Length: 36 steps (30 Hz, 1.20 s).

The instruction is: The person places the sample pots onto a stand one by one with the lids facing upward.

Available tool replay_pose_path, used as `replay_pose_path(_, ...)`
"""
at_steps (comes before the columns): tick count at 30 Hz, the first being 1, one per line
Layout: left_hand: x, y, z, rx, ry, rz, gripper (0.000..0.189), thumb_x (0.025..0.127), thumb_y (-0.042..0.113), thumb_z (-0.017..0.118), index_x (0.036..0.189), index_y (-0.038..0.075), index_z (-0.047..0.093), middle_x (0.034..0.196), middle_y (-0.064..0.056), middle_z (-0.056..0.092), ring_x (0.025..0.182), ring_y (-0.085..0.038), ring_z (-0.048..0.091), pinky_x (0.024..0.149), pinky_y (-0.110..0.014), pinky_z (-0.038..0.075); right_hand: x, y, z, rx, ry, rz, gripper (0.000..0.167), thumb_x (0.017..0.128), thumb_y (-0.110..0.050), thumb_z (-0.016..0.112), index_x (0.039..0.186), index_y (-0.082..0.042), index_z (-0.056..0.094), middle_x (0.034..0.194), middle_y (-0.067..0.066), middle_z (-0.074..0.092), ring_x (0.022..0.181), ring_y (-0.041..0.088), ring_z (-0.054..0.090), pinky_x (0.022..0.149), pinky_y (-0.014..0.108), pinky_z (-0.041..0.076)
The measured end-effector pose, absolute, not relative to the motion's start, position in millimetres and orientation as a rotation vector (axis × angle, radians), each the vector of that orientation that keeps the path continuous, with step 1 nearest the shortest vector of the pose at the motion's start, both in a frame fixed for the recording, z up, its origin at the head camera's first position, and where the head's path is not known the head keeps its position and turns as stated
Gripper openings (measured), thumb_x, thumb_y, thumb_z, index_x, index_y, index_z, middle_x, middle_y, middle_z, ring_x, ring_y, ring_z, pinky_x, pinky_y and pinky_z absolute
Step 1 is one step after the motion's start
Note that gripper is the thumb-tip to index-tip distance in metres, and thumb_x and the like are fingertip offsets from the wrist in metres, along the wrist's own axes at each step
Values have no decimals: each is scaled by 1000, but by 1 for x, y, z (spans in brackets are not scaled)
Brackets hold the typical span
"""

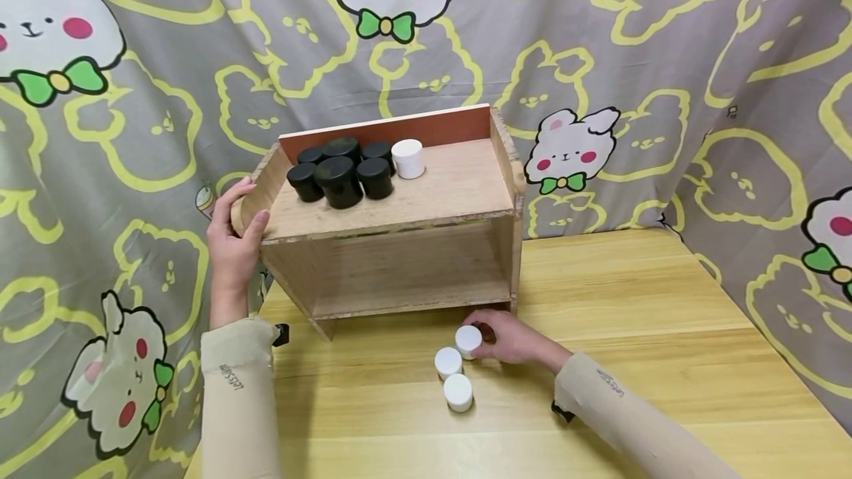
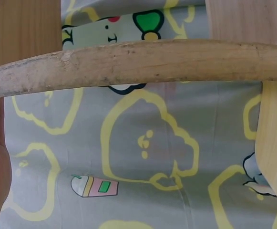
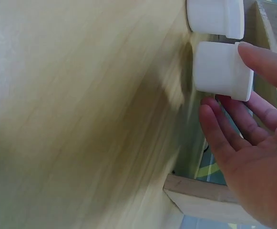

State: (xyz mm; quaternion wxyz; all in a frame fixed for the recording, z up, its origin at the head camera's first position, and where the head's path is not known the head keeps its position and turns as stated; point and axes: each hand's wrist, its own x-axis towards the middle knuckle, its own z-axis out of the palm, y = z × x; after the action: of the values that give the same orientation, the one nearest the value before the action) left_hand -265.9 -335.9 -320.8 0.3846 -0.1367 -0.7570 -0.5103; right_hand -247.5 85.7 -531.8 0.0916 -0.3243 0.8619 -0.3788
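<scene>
My left hand (image 1: 233, 231) grips the left side panel of a small two-tier wooden shelf (image 1: 426, 202), thumb in front and fingers over its top edge. In the left wrist view the panel's wooden edge (image 2: 143, 62) crosses the picture, and only a sliver of the hand shows at the left. Low by the shelf's right front foot, my right hand (image 1: 512, 337) pinches a white lidded jar (image 3: 221, 69) between thumb and fingers. Two more white jars (image 1: 458, 392) stand on the table just in front of it.
On the shelf's upper board, several black jars (image 1: 338, 182) cluster toward the left, with one white jar (image 1: 408, 159) beside them. The lower tier has a bare board (image 1: 413, 301). A patterned curtain (image 1: 466, 43) hangs behind and around the wooden table (image 1: 632, 390).
</scene>
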Motion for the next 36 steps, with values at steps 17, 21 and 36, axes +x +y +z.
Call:
replay_pose_path(17,-265,-337,-322,-330,-1950,-1279,45,95,11,71,139,3,61,152,-4,56,138,-13,51,110,-24,41,-222,94,-487,-942,2569,-1208,38,90,-23,82,122,-12,67,114,-1,69,102,16,67,90,45,59)
replay_pose_path(21,-265,-337,-321,-326,-1956,-1278,46,95,11,71,139,4,61,152,-4,56,138,-13,51,110,-24,41,-219,94,-473,-998,2578,-1234,37,90,-24,82,122,-13,67,112,-3,70,100,12,67,89,39,58)
replay_pose_path(36,-266,-336,-321,-315,-1956,-1291,45,95,6,70,139,2,60,152,-5,56,137,-13,51,108,-23,42,-210,90,-408,-1114,2626,-1348,41,90,-24,83,127,-18,66,113,-8,67,98,7,64,90,34,58)
